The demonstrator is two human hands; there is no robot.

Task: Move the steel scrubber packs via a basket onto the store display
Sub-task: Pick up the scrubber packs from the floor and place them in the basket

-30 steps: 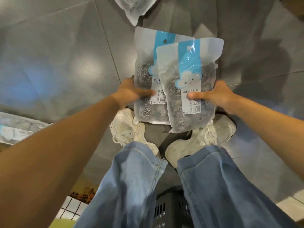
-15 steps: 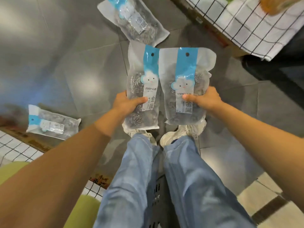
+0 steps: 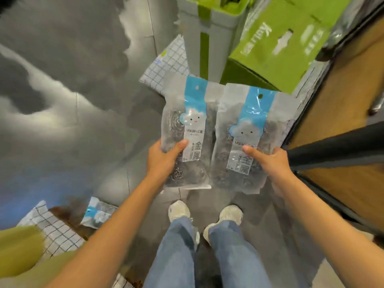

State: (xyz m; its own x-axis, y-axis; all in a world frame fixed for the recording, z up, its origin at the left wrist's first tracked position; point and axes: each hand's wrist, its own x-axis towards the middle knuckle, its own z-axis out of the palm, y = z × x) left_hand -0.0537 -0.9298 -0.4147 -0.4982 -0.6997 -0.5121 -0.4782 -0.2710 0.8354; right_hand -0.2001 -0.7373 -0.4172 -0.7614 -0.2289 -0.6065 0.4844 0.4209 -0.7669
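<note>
Two steel scrubber packs (image 3: pixel 191 129) held above the floor (image 3: pixel 83 100), one clasped in the grip of my left hand (image 3: pixel 164 160), one in my right hand (image 3: pixel 270 163); carrying step, I judge; next, lower both into the unseen basket.

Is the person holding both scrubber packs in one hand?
No, the left hand holds the left pack, the right hand the right pack.

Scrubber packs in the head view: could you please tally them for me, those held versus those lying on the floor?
Held: 2, the left pack in the left hand and the right pack in the right hand.
On the floor: 1, the third pack, at lower left.
Total: 3.
</note>
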